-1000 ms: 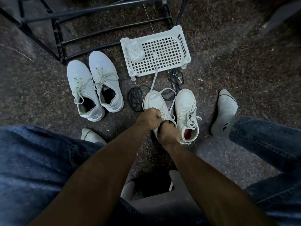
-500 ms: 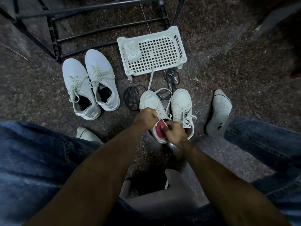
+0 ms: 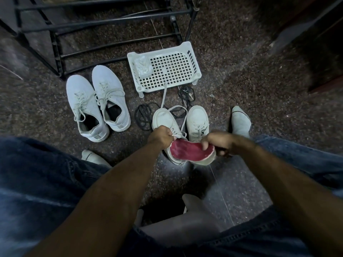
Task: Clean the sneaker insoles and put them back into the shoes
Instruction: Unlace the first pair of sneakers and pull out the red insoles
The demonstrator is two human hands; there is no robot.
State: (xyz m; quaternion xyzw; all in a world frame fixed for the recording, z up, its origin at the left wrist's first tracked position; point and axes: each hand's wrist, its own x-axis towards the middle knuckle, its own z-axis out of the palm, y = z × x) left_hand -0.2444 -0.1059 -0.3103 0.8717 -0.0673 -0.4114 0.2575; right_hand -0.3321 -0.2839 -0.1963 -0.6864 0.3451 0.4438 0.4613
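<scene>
red insole drawn out of the near sneaker

since half a second ago the red insole (image 3: 192,151) has come most of the way out of the white sneaker (image 3: 166,125) just below the frame's centre; before, only a patch of red showed in the shoe's opening. the right hand (image 3: 218,142) has moved rightward with it, and its fingers are curled round the insole's right end, pinching it. the insole now lies crosswise, red face up with a pale rim, its left end still at the shoe's mouth. the left hand (image 3: 161,137) has its fingers closed on the sneaker's laces and tongue at the opening.

touching that shoe on its right stands its partner sneaker (image 3: 196,121), laced. a loose white lace (image 3: 164,95) runs from the pair up to the white perforated basket (image 3: 167,68) in the upper centre, which holds a pale crumpled wad (image 3: 142,66) in its left corner. black cords (image 3: 144,115) lie coiled on the floor between the basket and the shoes. left of centre sits a second pair of white sneakers (image 3: 96,102), side by side. a black metal rack (image 3: 92,34) fills the upper left. socked feet show at left (image 3: 92,157) and right (image 3: 240,120), with blue jeans (image 3: 37,182) along the lower edge, all on dark speckled floor (image 3: 250,71).
</scene>
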